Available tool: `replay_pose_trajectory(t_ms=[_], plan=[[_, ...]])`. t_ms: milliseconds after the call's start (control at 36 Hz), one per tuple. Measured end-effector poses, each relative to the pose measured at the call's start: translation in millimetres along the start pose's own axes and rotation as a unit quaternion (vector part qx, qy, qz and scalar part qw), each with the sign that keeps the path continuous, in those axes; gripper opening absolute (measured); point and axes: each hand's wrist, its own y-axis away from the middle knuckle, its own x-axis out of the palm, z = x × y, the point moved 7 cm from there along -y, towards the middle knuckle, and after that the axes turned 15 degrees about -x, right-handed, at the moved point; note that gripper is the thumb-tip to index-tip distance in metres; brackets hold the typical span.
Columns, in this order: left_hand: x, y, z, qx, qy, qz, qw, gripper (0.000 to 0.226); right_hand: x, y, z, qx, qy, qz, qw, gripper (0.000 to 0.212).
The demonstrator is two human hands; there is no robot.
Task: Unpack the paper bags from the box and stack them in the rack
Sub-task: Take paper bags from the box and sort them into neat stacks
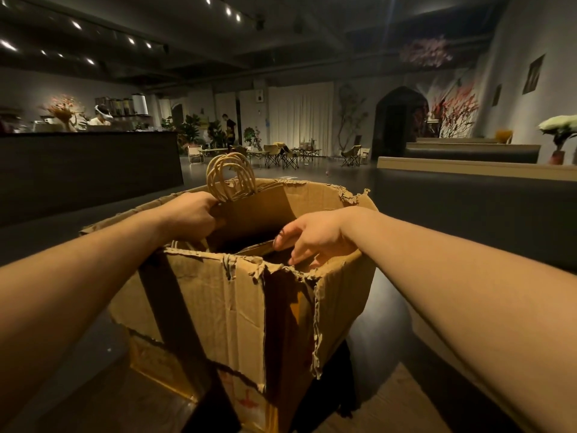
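Observation:
A torn brown cardboard box (224, 307) stands open in front of me. My left hand (193, 215) grips a bundle of flat brown paper bags (259, 210) at their top edge, and their twisted paper handles (231, 176) stick up above the box rim. My right hand (312, 239) reaches into the box's open top at the right side, fingers spread and pointing down at something dark inside. More paper handles (184, 244) show just inside the near rim. No rack is in view.
A dark counter (90, 170) runs along the left. Long dark benches (468, 195) stand at the right, with white flowers (559, 126) beyond. Folding chairs and low tables (281, 154) and two people are far across the dim room.

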Motion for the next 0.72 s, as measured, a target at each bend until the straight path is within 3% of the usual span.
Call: replay_pose_trajectory(t_ms=[111, 333, 389, 528, 639, 722], plan=[[-1.5, -0.6, -0.2, 0.000, 0.010, 0.002, 1.000, 0.039, -10.4, -3.2, -2.5, -0.021, -0.043, -0.068, 0.997, 0.066], [-0.6, -2.1, -1.5, 0.002, -0.005, 0.002, 1.000, 0.038, 6.2, -4.4, 6.0, -0.021, 0.169, 0.057, 0.984, 0.065], [-0.4, -2.4, -0.7, -0.001, -0.013, 0.002, 1.000, 0.037, 7.2, -10.0, 8.4, -0.029, 0.201, 0.056, 0.978, 0.063], [-2.2, -3.0, -1.4, 0.005, -0.001, -0.002, 1.000, 0.041, -14.8, -17.3, 33.2, -0.107, 0.378, -0.063, 0.918, 0.041], [-4.7, -3.4, 0.9, -0.005, 0.004, -0.008, 1.000, 0.040, -21.8, -12.6, 50.0, -0.159, 0.407, -0.144, 0.888, 0.021], [-5.9, -0.8, -0.6, -0.009, 0.006, -0.004, 1.000, 0.035, -25.5, -5.1, 59.4, -0.180, 0.423, -0.194, 0.867, 0.023]])
